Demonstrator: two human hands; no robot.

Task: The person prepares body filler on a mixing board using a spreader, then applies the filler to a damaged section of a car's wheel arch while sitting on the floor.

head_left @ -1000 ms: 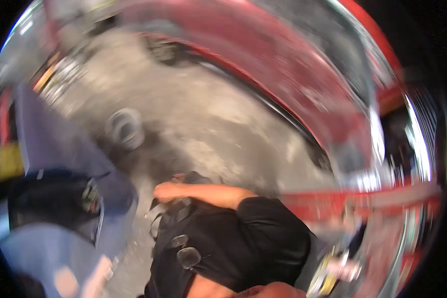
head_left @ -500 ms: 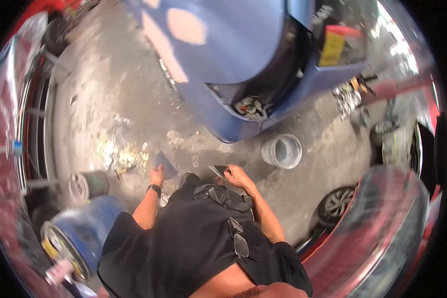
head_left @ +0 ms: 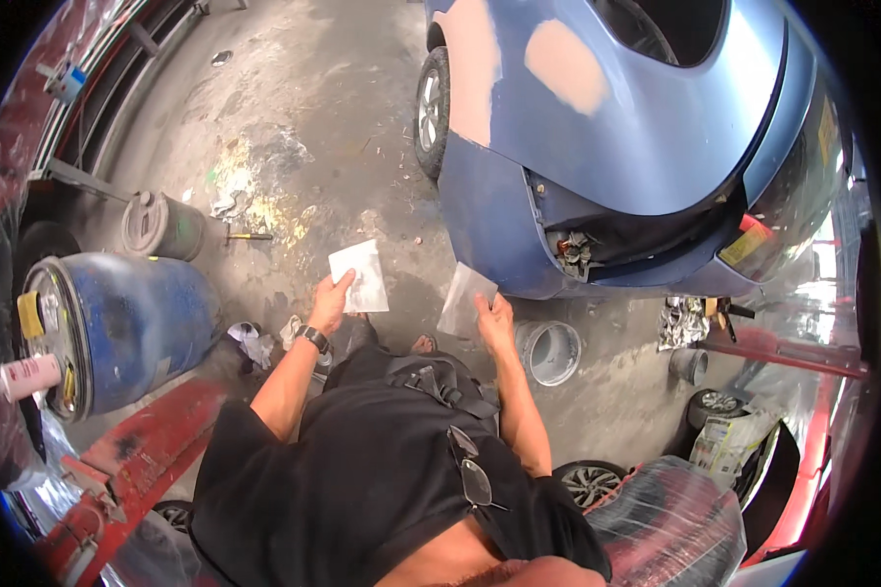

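Observation:
My left hand grips a pale, squarish sandpaper sheet by its near left edge, thumb on top. Another sheet of sandpaper, greyer and tilted, is pinched at its right side by my right hand. The two sheets are held apart in front of my waist, above the concrete floor. Beyond my right hand stands a blue car with pinkish filler patches on its body and an opening at its near corner. Neither hand touches the car.
An open grey bucket stands right of my right hand. At left are a blue drum, a smaller grey drum and a yellow-handled tool on the floor. A red metal beam lies near left; a plastic-covered part near right.
My view has turned, so the car appears farther right. Both hands have come up and the sheets now show pale faces, where darker faces showed before.

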